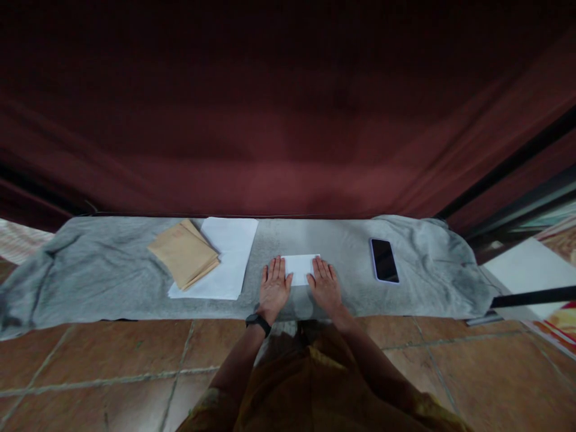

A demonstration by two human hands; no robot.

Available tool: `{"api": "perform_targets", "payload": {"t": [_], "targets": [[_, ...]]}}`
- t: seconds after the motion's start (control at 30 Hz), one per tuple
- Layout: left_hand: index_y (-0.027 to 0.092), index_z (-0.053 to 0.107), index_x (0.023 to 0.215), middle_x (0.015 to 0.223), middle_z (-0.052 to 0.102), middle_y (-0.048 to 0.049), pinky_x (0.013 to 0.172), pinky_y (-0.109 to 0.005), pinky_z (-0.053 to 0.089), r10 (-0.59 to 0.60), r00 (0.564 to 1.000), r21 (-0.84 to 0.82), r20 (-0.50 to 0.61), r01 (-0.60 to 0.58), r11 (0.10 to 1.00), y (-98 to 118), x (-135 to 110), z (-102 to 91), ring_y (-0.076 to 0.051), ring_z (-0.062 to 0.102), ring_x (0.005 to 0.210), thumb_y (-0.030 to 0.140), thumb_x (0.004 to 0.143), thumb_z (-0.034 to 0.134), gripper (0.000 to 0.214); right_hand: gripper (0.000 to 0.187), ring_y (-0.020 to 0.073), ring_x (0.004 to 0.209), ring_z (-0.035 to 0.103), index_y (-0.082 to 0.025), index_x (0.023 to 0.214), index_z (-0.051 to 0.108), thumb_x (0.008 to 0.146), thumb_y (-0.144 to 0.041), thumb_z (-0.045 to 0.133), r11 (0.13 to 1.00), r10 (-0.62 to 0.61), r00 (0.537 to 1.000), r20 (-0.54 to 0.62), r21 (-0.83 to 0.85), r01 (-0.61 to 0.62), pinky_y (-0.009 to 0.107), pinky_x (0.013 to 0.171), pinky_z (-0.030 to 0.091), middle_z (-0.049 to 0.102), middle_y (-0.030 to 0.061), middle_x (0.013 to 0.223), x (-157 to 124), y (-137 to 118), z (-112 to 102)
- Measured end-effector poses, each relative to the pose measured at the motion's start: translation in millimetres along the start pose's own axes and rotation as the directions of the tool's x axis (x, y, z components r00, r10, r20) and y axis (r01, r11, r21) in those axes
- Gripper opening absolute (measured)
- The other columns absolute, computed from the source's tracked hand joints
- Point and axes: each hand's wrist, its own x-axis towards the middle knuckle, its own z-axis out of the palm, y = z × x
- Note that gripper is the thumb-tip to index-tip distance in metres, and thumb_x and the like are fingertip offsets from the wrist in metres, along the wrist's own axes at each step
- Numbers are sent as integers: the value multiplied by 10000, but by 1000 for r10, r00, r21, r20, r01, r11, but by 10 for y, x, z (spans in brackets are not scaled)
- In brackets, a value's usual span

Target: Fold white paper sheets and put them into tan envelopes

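A small folded white paper lies on a grey cloth spread over a low surface. My left hand lies flat with fingers stretched out, pressing on the paper's left edge. My right hand lies flat the same way on the paper's right edge. A dark watch sits on my left wrist. Neither hand grips anything.
To the left lie a stack of tan envelopes and white sheets partly under them. A phone lies screen up to the right. A dark red curtain hangs behind. Tiled floor runs in front.
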Motion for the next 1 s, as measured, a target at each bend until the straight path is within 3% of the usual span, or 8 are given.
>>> {"api": "perform_targets", "payload": {"t": [0.27, 0.4, 0.47, 0.6, 0.7, 0.83, 1.0], "targets": [[176, 356, 1569, 1605, 394, -80, 1249, -514, 242, -20, 998, -2, -52, 20, 1000, -97, -107, -85, -263, 293, 1523, 329, 1039, 283, 556, 552, 289, 1416, 446, -106, 1558, 369, 1049, -321, 377, 999, 33, 999, 4, 13, -33, 496, 1187, 292, 449, 155, 1564, -47, 85, -46], [141, 352, 1567, 1609, 377, -125, 1246, -552, 240, -90, 991, 0, -97, 90, 996, -20, -132, -149, -287, 283, 1525, 298, 1026, 310, 565, 559, 299, 1412, 447, -92, 1554, 374, 1044, -319, 377, 999, 40, 999, -7, 27, -40, 502, 1185, 294, 455, 159, 1560, -46, 60, -60], [108, 319, 1575, 1624, 343, -138, 1255, -520, 243, -54, 993, -15, -104, 53, 998, 89, -149, -158, -272, 266, 1532, 284, 1027, 305, 576, 557, 299, 1416, 442, -96, 1555, 373, 1042, -315, 376, 999, 43, 999, -10, 34, -42, 505, 1184, 293, 463, 159, 1555, -46, 55, -65], [124, 308, 1579, 1627, 353, -106, 1256, -441, 278, 152, 987, -68, -46, -155, 986, 370, -226, -80, -222, 271, 1531, 299, 1039, 310, 567, 551, 301, 1429, 426, -97, 1545, 386, 1036, -308, 401, 998, 43, 999, 7, 40, -44, 511, 1183, 290, 458, 164, 1558, -45, 59, -77], [108, 349, 1557, 1614, 372, -134, 1236, -454, 317, 203, 979, -68, -35, -205, 976, 486, -303, 23, -240, 295, 1521, 333, 1042, 340, 562, 557, 297, 1443, 408, -107, 1548, 377, 1027, -298, 428, 999, 32, 999, 27, 40, -33, 528, 1177, 296, 441, 172, 1569, -41, 62, -88], [80, 325, 1560, 1617, 349, -178, 1220, -481, 335, 171, 983, -46, -61, -174, 984, 433, -378, 67, -272, 294, 1520, 404, 1041, 369, 614, 564, 291, 1443, 407, -103, 1552, 368, 1029, -302, 433, 998, 36, 999, 25, 45, -37, 526, 1176, 303, 439, 181, 1567, -35, 58, -89], [81, 299, 1571, 1636, 294, -202, 1229, -487, 310, 200, 979, -21, -38, -200, 979, 292, -431, -47, -291, 240, 1537, 441, 1028, 423, 663, 560, 301, 1429, 423, -98, 1554, 369, 1033, -298, 409, 998, 46, 999, 1, 50, -46, 525, 1181, 294, 448, 179, 1560, -47, 60, -55]]}}
